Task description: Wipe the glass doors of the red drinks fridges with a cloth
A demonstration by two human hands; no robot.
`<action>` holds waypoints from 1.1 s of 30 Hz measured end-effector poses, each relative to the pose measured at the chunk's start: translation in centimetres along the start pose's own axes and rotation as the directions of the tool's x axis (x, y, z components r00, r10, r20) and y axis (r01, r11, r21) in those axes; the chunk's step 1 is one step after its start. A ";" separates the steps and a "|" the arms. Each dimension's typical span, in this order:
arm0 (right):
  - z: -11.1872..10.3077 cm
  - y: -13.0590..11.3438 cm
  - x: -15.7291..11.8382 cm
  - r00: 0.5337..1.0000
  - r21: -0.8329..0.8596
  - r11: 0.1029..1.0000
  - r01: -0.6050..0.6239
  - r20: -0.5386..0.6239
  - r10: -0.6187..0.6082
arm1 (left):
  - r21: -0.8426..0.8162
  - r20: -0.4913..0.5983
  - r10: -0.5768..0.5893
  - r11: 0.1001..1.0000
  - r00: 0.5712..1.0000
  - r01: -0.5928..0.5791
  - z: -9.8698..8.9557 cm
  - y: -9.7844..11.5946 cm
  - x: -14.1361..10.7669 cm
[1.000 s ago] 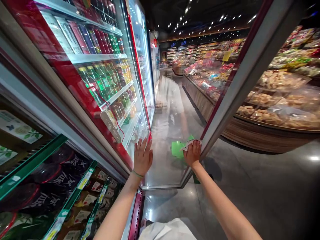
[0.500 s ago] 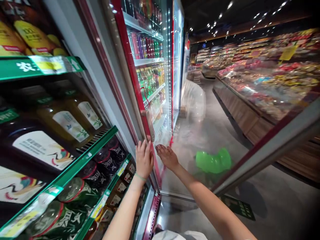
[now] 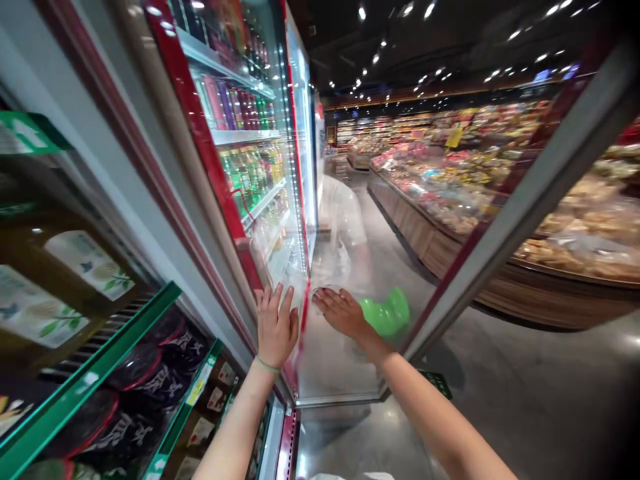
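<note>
In the middle of the head view, my left hand (image 3: 277, 327) is raised with its fingers stretched apart, close to the hinge side of a swung-open glass cooler door (image 3: 345, 373). A thin green band (image 3: 267, 364) circles that wrist. To its right, my right hand (image 3: 343, 312) lies flat against or just over the glass, fingers extended and pointing left. Whether either palm presses on the pane cannot be told. Neither hand holds anything. A bright green shape (image 3: 387, 313) shows in or through the glass, partly behind my right forearm.
Left, green-edged shelves (image 3: 90, 380) hold dark bottles (image 3: 135, 360) and large juice bottles (image 3: 95, 263). Beyond the hinge stands a lit drinks cooler (image 3: 250, 167). The door's metal frame (image 3: 500, 220) slants across the right, before a wood-sided display (image 3: 425, 237) heaped with packaged goods.
The view has turned right, so the left shelves slide out and more of the display shows. The door frame sits differently in view. My hands stay near the glass, fingers spreading a little.
</note>
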State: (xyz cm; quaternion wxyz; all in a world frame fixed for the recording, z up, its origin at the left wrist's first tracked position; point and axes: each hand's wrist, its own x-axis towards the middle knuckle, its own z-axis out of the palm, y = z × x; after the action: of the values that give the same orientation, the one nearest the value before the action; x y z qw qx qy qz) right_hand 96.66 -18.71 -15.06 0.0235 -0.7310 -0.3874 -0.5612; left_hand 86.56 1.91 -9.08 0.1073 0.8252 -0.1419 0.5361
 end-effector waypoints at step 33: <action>1.6 -6.6 14.3 0.991 0.029 0.993 0.113 -0.072 -0.110 | 0.165 -0.096 -0.133 0.975 0.987 0.147 -7.3 -4.1 0.8</action>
State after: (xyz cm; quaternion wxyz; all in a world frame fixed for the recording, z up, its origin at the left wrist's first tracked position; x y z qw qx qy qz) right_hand 95.01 -5.59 -6.32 0.0179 -0.6876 -0.4358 -0.5805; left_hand 82.04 8.03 -5.53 0.0794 0.8161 -0.0320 0.5716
